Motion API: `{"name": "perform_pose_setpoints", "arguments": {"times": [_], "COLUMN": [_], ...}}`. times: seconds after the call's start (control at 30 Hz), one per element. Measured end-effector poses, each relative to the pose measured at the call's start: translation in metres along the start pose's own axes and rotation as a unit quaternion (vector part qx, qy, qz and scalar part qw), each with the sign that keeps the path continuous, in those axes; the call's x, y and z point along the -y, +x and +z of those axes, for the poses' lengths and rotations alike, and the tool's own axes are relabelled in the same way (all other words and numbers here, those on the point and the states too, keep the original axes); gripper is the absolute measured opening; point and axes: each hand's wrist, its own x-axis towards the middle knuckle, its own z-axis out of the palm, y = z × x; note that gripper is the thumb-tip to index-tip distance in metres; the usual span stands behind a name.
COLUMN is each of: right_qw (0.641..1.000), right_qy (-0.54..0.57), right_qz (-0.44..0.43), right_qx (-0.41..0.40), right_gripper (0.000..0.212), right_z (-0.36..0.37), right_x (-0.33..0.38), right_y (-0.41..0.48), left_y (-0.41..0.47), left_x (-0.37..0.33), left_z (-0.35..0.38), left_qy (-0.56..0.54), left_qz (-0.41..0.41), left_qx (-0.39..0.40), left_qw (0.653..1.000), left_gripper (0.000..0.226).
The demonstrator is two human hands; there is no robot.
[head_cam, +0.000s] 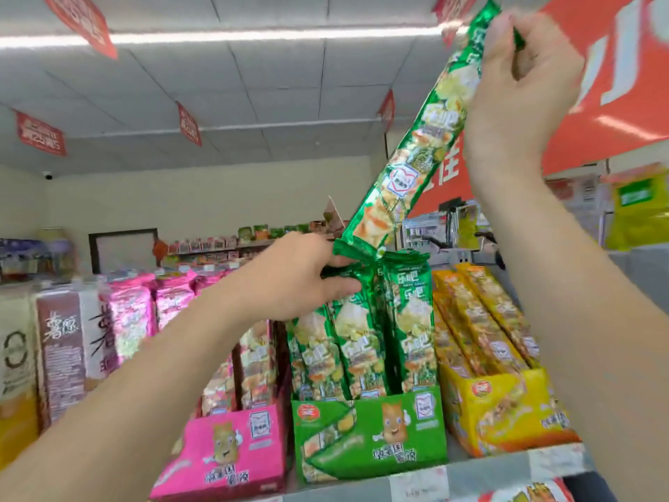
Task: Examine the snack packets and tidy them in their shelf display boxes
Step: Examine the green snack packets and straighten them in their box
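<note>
A long green snack packet (416, 161) slants from the upper right down to the green display box (369, 432). My right hand (521, 92) pinches its top end high up. The packet's lower end is at the tops of the upright green packets (365, 338) standing in the green box. My left hand (307, 277) grips the tops of those packets, its fingers curled round their edges beside the raised packet's lower end.
A pink display box (224, 454) with packets stands left of the green one, a yellow box (506, 403) with leaning yellow packets to the right. Pink bags (130, 313) and brown packs (61, 353) fill the far left. A shelf edge with price labels (420, 483) runs below. Red signs hang overhead.
</note>
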Motion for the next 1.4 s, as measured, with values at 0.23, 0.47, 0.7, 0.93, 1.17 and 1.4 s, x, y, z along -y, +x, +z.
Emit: {"name": "perform_pose_setpoints", "arguments": {"times": [0.23, 0.47, 0.7, 0.93, 1.17, 1.4], "right_qw": [0.994, 0.981, 0.953, 0.839, 0.749, 0.637], "right_qy": [-0.038, -0.032, -0.039, -0.099, -0.124, -0.141], "right_qz": [0.009, -0.005, -0.024, 0.090, 0.131, 0.195], "right_qx": [0.100, 0.192, 0.299, 0.528, 0.637, 0.732], "right_gripper": [0.021, 0.017, 0.016, 0.003, 0.011, 0.050], "right_z": [0.031, 0.032, 0.041, 0.039, 0.019, 0.013], "right_x": [-0.020, -0.034, -0.037, -0.046, -0.043, -0.027], "right_y": [-0.028, -0.022, -0.041, -0.053, -0.056, -0.056], "left_y": [-0.004, 0.000, 0.007, 0.008, 0.019, 0.027], "left_x": [0.019, 0.023, 0.022, 0.022, 0.014, 0.004], "left_z": [0.001, 0.004, 0.001, -0.001, 0.007, 0.014], "left_qy": [-0.079, -0.087, -0.096, -0.116, -0.052, -0.020], "left_qz": [-0.015, 0.016, -0.010, -0.018, -0.001, -0.040], "left_qx": [-0.013, 0.033, 0.135, 0.135, 0.054, -0.012], "left_qw": [0.997, 0.996, 0.986, 0.984, 0.997, 0.999], "left_gripper": [0.059, 0.063, 0.042, 0.052, 0.066, 0.053]}}
